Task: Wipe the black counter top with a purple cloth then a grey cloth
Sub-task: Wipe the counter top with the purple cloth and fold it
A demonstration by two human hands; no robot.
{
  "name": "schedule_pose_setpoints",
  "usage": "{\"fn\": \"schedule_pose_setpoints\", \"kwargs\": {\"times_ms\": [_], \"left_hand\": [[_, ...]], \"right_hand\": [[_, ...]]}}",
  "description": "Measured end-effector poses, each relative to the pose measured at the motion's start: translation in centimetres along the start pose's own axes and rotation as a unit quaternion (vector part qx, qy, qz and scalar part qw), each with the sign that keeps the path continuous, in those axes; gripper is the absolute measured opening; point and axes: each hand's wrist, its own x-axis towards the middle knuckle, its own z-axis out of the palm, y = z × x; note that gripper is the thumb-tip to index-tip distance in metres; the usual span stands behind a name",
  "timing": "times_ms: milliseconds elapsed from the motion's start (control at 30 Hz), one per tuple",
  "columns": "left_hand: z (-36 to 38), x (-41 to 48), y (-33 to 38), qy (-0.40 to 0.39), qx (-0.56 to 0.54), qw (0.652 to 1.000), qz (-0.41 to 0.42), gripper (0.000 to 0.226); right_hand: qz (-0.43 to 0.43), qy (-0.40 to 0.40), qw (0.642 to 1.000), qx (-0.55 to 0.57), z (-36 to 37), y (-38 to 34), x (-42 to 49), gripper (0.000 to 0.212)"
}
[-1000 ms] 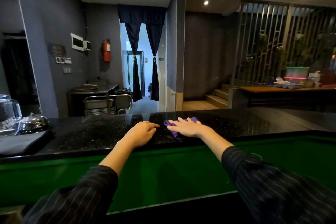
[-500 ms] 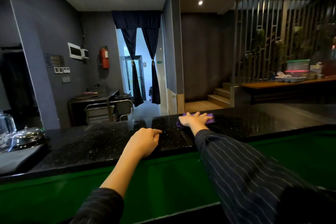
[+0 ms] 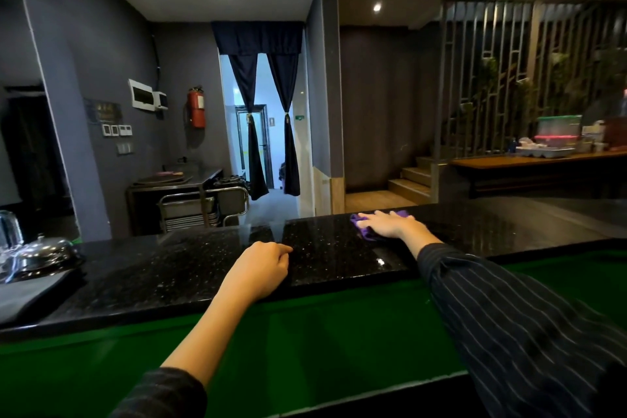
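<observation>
Purple cloth (image 3: 368, 231) under flat right fingers (image 3: 371, 219)

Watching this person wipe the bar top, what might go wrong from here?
1. The right hand presses the purple cloth at the far edge of the black counter top; a push further out might drop the cloth over that side.
2. A metal dome and a glass jug stand at the counter's left end; a long sweep that way might knock them.
3. The left hand leans on the near edge and might slip on the glossy stone.
</observation>
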Motion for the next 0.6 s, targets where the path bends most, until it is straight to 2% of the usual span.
{"fn": "schedule_pose_setpoints", "kwargs": {"times_ms": [67, 200, 267, 367, 500, 600], "left_hand": [[0.3, 0.2, -0.1, 0.013, 0.01, 1.0, 0.001, 0.04], [0.6, 0.5, -0.1, 0.019, 0.013, 1.0, 0.002, 0.04], [0.5, 0.6, -0.1, 0.017, 0.011, 1.0, 0.002, 0.039], [-0.1, 0.4, 0.1, 0.007, 0.014, 1.0, 0.001, 0.04], [-0.8, -0.7, 0.2, -0.008, -0.016, 1.0, -0.002, 0.04], [-0.9, -1.3, 0.1, -0.004, -0.025, 1.0, -0.006, 0.04]], "right_hand": [[0.048, 0.025, 0.999, -0.007, -0.1, -0.3, 0.7, 0.066], [0.128, 0.036, 0.99, -0.046, 0.9, -4.8, 2.3, 0.071], [0.084, 0.029, 0.995, -0.049, 1.4, -7.1, 2.7, 0.072], [-0.047, 0.006, 0.998, -0.05, 2.1, -10.0, 1.7, 0.07], [-0.18, -0.044, 0.981, -0.053, 2.1, -9.2, -1.1, 0.061], [-0.175, -0.05, 0.983, -0.03, 0.7, -4.2, -3.2, 0.057]]}}
